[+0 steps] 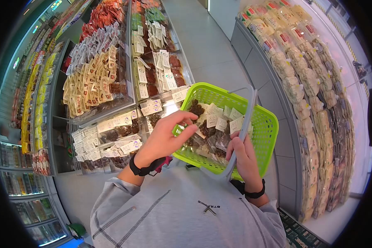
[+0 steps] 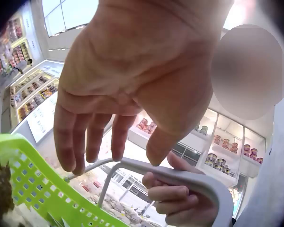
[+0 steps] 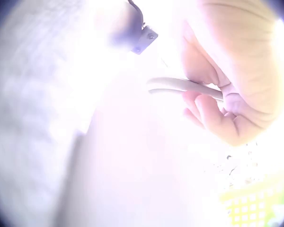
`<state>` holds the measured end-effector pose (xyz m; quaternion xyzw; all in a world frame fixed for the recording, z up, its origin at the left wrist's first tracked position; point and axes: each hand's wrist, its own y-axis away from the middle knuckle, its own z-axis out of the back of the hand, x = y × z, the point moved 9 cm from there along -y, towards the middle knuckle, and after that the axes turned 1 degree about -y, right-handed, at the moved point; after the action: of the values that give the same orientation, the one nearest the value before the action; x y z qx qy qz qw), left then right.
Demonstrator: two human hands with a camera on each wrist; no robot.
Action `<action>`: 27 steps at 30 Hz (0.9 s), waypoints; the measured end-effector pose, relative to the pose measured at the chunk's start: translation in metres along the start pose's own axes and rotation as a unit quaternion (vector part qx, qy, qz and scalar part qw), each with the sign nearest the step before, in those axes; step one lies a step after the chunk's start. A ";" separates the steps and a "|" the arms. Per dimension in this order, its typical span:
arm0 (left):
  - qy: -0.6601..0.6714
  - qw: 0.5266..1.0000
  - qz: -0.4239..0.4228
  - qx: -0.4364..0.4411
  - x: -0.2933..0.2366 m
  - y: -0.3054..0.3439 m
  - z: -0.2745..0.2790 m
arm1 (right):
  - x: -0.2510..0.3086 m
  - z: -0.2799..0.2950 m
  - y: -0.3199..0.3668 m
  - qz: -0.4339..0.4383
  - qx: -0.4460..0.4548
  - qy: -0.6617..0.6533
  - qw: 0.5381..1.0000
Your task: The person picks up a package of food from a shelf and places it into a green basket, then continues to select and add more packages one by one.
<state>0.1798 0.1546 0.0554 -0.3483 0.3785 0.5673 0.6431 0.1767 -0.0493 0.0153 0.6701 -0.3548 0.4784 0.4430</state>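
Note:
A bright green plastic basket (image 1: 263, 136) hangs in front of the body, its pale grey handle (image 1: 248, 108) raised. My right hand (image 1: 244, 157) grips that handle, thumb and fingers curled round it, as the right wrist view also shows. Inside the basket lie several clear packets (image 1: 213, 124) of dark brown food with cream labels. My left hand (image 1: 169, 133) is over the basket's left side, palm down and fingers loosely bent, holding nothing. In the left wrist view its fingertips (image 2: 117, 152) overlap the handle.
To the left, display bins hold labelled dark packets (image 1: 111, 144), beige packets (image 1: 93, 89) and red ones (image 1: 105, 18). A shelf of stacked clear bags (image 1: 306, 82) runs along the right. Grey floor (image 1: 194, 37) shows in the aisle ahead.

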 end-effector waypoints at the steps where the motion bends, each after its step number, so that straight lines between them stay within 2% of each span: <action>1: -0.035 0.997 -0.055 0.038 -0.019 0.005 -0.021 | 0.001 -0.005 0.002 -0.002 0.010 0.003 1.000; 3: -0.063 0.992 -0.061 0.094 -0.010 0.010 -0.059 | -0.002 -0.011 0.008 -0.014 0.030 0.007 0.999; 6: -0.017 0.987 -0.023 0.160 0.032 0.002 -0.087 | -0.012 -0.019 0.021 0.002 0.073 0.033 0.997; 9: 0.113 0.948 0.229 0.189 0.071 -0.017 -0.095 | -0.013 -0.024 0.039 0.008 0.116 0.102 0.988; 12: -0.053 0.945 0.233 0.222 0.104 -0.045 -0.111 | -0.015 -0.025 0.052 0.033 0.134 0.140 0.980; 15: -0.219 0.926 0.184 0.246 0.125 -0.073 -0.141 | -0.020 -0.023 0.057 0.057 0.135 0.121 0.982; 18: -0.218 0.942 0.114 0.229 0.155 -0.113 -0.173 | -0.022 -0.022 0.063 0.073 0.124 0.110 0.983; 21: -0.270 0.914 0.147 0.266 0.170 -0.126 -0.188 | -0.022 -0.019 0.069 0.070 0.113 0.112 0.985; 22: -0.275 0.920 0.109 0.256 0.159 -0.125 -0.186 | -0.022 -0.015 0.072 0.079 0.103 0.111 0.985; 25: -0.218 0.940 0.088 0.249 0.135 -0.115 -0.173 | -0.022 -0.009 0.079 0.081 0.084 0.088 0.989; 27: -0.269 0.932 0.066 0.232 0.119 -0.113 -0.163 | -0.025 -0.005 0.080 0.077 0.068 0.070 0.992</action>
<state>0.2855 0.0542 -0.1239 0.0019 0.3349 0.5769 0.7450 0.0955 -0.0718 0.0122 0.6340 -0.3406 0.5797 0.3820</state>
